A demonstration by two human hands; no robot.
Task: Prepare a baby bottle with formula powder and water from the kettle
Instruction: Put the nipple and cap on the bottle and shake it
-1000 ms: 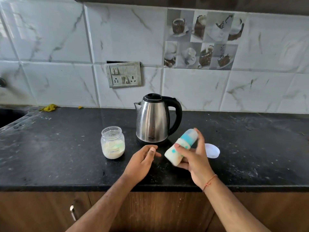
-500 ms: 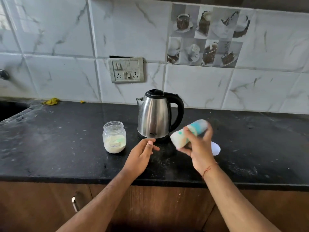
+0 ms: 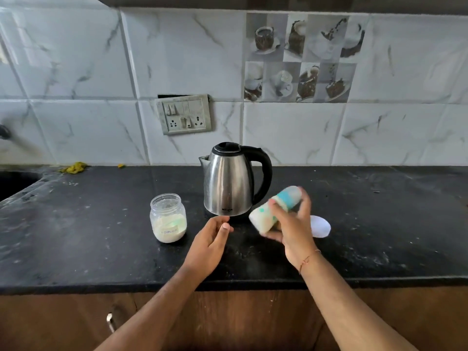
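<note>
Since a moment ago the right hand (image 3: 291, 231) has kept the baby bottle (image 3: 274, 210) tilted and blurred above the desk (image 3: 76, 236), fingers wrapped round it, in front of the kettle (image 3: 229, 181). Beside it the left hand (image 3: 210, 239) hovers loosely open, empty, near the formula jar (image 3: 168, 218).

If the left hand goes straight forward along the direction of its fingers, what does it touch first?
Most likely the base of the kettle. The left hand points up and slightly right toward it, with bare counter between. Depth is hard to judge from one view.
</note>
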